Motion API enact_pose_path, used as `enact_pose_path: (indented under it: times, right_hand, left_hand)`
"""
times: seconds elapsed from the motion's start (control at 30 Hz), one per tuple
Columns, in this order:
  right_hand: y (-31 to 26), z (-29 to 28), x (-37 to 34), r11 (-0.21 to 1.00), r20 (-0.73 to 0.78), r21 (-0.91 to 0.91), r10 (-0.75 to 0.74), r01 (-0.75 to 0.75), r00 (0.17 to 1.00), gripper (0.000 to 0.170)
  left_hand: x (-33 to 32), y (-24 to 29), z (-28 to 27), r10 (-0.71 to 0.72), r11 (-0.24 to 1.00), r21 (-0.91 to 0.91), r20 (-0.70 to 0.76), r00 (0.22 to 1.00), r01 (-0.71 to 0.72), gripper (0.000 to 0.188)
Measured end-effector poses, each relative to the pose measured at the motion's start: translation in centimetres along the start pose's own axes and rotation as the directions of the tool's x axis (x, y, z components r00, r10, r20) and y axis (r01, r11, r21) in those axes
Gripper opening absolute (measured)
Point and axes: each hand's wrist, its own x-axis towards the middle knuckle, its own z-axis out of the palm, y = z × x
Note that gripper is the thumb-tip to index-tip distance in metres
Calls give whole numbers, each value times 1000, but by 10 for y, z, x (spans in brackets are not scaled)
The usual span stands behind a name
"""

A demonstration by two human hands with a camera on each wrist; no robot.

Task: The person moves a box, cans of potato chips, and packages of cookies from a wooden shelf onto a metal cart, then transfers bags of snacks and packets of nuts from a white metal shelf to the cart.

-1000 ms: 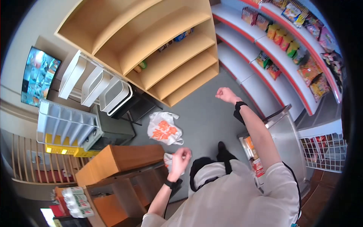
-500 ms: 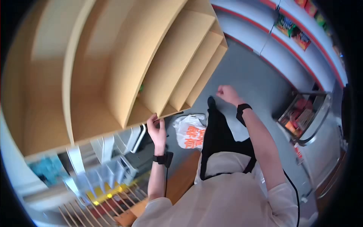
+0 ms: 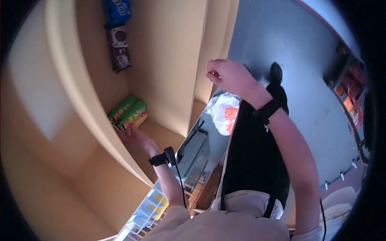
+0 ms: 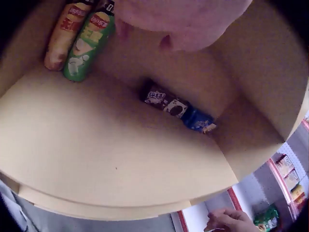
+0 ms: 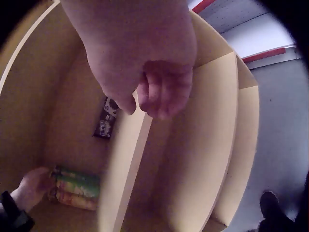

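Note:
Inside a wooden shelf compartment, green canisters and an orange one lie side by side. At their lid ends is my left hand, fingers reaching to the canisters; whether the fingertips touch them is unclear. The left wrist view shows this hand from behind, most fingers hidden. My right hand is raised in front of the shelf with loosely curled fingers and nothing in it; the right wrist view shows the same hand above a shelf board.
Dark packets and a blue packet stand along the compartment's back. A white bag with orange print is on the floor. Right of my legs are a metal-edged container with red items and shelving.
The view has turned and come closer to the wooden shelf. My left hand has gone from the shelf's edge into the compartment beside the canisters. My right hand is now nearer the shelf.

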Motion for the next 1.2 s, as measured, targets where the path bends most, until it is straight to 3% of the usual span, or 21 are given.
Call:
enact_pose_path:
  times: [0.03, 0.07, 0.17, 0.37, 0.43, 0.57, 0.97, 1.2]
  right_hand:
    - [2, 6, 0, 995, -51, 45, -86, 88, 995, 17]
    - [5, 8, 2, 995, -48, 54, -79, 81, 996, 17]
    - [2, 9, 15, 986, -3, 42, -164, 164, 987, 14]
    - [-4, 30, 36, 970, 28, 82, -230, 227, 973, 18]
    - [-4, 38, 40, 958, 8, 124, -263, 260, 965, 17]
    - [-2, 51, 45, 954, -7, 134, -269, 267, 963, 18]
    - [20, 70, 44, 958, -46, 187, -214, 219, 976, 15]
    - [19, 50, 35, 957, 28, 182, -233, 224, 972, 27]
  left_hand:
    - [10, -3, -1, 77, 997, 29, -60, 995, -75, 38]
    - [8, -7, -7, 27, 997, -66, -23, 999, -29, 50]
    - [35, -39, -6, 32, 999, 26, -139, 990, -29, 59]
    - [64, -45, 3, -132, 991, 3, -36, 991, 133, 53]
    - [67, -51, 8, -109, 992, 53, -116, 987, 116, 42]
    - [91, -99, -9, -76, 995, 52, -199, 977, 88, 38]
    - [78, -60, 3, -58, 992, 97, -207, 977, 79, 38]
    - [51, -18, 4, 50, 997, 65, -248, 967, -35, 45]
